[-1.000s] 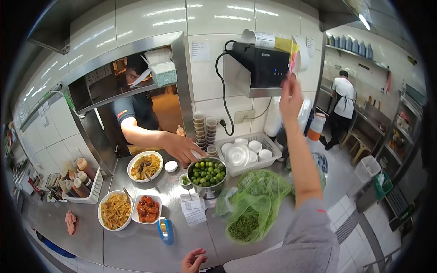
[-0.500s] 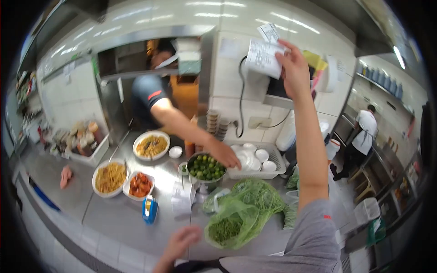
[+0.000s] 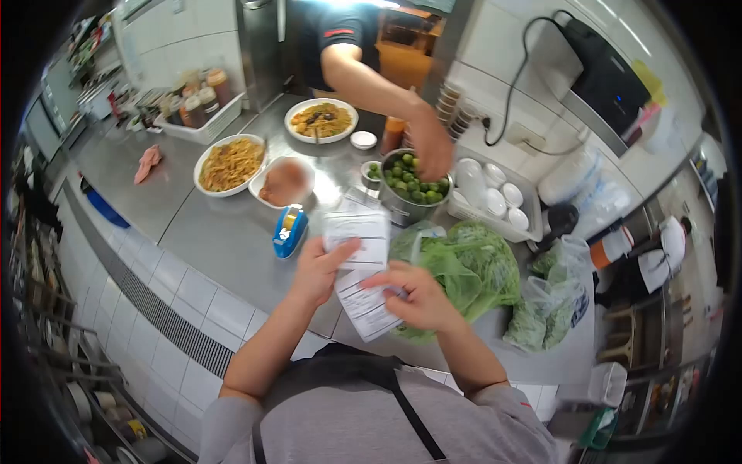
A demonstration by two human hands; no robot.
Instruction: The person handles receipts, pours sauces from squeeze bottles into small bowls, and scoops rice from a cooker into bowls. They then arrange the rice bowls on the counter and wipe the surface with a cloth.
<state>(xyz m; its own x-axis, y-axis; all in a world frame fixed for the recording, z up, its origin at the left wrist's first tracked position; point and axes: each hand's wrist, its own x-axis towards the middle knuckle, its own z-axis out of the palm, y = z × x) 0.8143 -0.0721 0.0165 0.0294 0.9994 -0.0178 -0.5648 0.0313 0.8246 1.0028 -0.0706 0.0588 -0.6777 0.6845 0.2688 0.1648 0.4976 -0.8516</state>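
My left hand (image 3: 318,272) pinches a printed paper receipt (image 3: 355,238) above the steel counter, thumb on top of it. Against a second printed slip (image 3: 369,313) just below, my right hand (image 3: 417,295) has its fingers closed at the slip's right edge. The two papers overlap. A blue tape dispenser (image 3: 289,232) stands left of my hands. Beyond the papers is a metal pot of small green citrus (image 3: 413,185), with a co-worker's hand (image 3: 433,147) over it. A green plastic bag of leafy greens (image 3: 479,267) lies beside my right hand.
Two noodle plates (image 3: 232,165) (image 3: 322,121) and a white dish of reddish food (image 3: 286,184) sit at the left. A basket (image 3: 519,226) holds white containers. Bagged greens (image 3: 541,309) lie at the right, under a wall-mounted black device (image 3: 607,69).
My right hand has come down from the wall device with the slips, and my left hand now holds paper too. The view has tilted down. The co-worker's hand has moved over the citrus pot.
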